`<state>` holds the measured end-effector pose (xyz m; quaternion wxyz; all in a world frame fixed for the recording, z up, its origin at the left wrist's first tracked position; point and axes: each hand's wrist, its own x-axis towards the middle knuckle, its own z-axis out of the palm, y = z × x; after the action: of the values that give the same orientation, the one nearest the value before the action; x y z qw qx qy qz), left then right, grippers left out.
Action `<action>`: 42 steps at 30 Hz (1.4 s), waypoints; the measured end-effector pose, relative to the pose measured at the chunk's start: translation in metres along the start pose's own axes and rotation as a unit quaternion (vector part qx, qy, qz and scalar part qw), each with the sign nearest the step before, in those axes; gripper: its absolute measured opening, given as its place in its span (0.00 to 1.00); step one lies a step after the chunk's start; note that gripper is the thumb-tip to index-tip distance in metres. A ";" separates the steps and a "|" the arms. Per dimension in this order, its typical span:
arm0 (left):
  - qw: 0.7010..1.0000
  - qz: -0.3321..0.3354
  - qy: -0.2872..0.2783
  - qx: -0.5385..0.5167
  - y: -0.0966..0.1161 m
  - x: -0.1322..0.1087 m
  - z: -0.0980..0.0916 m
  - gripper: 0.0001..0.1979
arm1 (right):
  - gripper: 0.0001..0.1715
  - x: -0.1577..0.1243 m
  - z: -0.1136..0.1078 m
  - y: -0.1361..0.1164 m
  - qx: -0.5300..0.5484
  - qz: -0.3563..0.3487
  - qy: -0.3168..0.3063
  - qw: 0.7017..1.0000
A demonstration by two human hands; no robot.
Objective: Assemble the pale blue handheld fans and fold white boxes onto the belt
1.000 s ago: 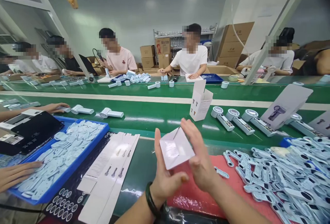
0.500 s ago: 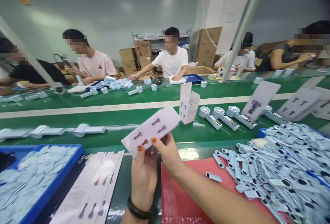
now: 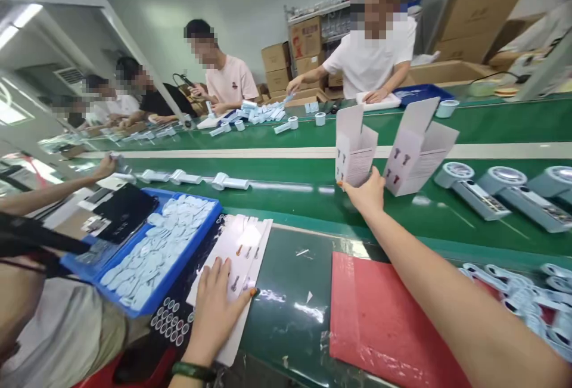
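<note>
My right hand (image 3: 369,194) grips the lower part of a white printed carton (image 3: 355,152), which stands unfolded with its top flap up on the green belt. A second white carton (image 3: 415,152), also upright with its flap raised, stands just to the right. At the lower left, my left hand (image 3: 217,307) lies with fingers spread on a stack of flat printed cartons (image 3: 257,248). Its palm covers part of the stack.
A blue tray (image 3: 210,221) of pale blue plastic parts sits on the left. Pale blue handheld devices (image 3: 480,188) lie on the belt at right. A red mat (image 3: 384,316) is in front, with blue covers (image 3: 527,292) beside it. Co-workers sit opposite; another person's arm (image 3: 67,188) reaches in at left.
The flat carton in both hands is now an upright box on the belt, held by my right hand. My left hand has moved to the flat stack. The view has swung left.
</note>
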<state>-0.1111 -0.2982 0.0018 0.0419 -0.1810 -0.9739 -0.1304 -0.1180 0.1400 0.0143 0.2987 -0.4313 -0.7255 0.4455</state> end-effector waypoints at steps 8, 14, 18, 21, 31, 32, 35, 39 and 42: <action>0.990 0.113 0.077 0.024 0.006 0.002 -0.014 0.24 | 0.33 -0.077 -0.009 -0.015 0.098 0.013 -0.211 0.972; 0.919 0.335 0.205 -0.035 0.042 -0.023 -0.020 0.30 | 0.32 -0.154 -0.031 -0.056 0.245 0.094 -0.499 0.826; 0.893 0.406 0.173 -0.087 0.068 -0.046 -0.034 0.31 | 0.18 -0.176 -0.066 -0.057 0.330 0.109 -0.580 0.737; 0.915 0.362 0.141 -0.113 0.075 -0.049 -0.051 0.26 | 0.21 -0.187 -0.096 -0.045 0.322 0.082 -0.594 0.732; 0.931 0.301 0.039 -0.204 0.086 -0.084 -0.048 0.28 | 0.17 -0.259 -0.143 0.027 0.248 0.156 -0.609 0.737; 0.930 0.302 0.026 -0.207 0.087 -0.093 -0.044 0.29 | 0.16 -0.264 -0.145 0.036 0.237 0.162 -0.593 0.752; 0.923 0.308 -0.080 -0.218 0.090 -0.114 -0.031 0.38 | 0.12 -0.270 -0.153 0.058 0.201 0.142 -0.527 0.813; 0.881 0.286 -0.287 -0.244 0.105 -0.124 -0.024 0.42 | 0.17 -0.260 -0.158 0.058 0.173 0.169 -0.495 0.835; 0.902 0.234 -0.281 -0.228 0.120 -0.115 -0.036 0.54 | 0.26 -0.245 -0.163 0.034 0.188 0.245 -0.502 0.808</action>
<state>0.0407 -0.2395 0.0502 -0.2467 -0.4374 -0.8186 -0.2787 0.1373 -0.0070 0.0411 -0.1515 -0.2461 -0.5465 0.7860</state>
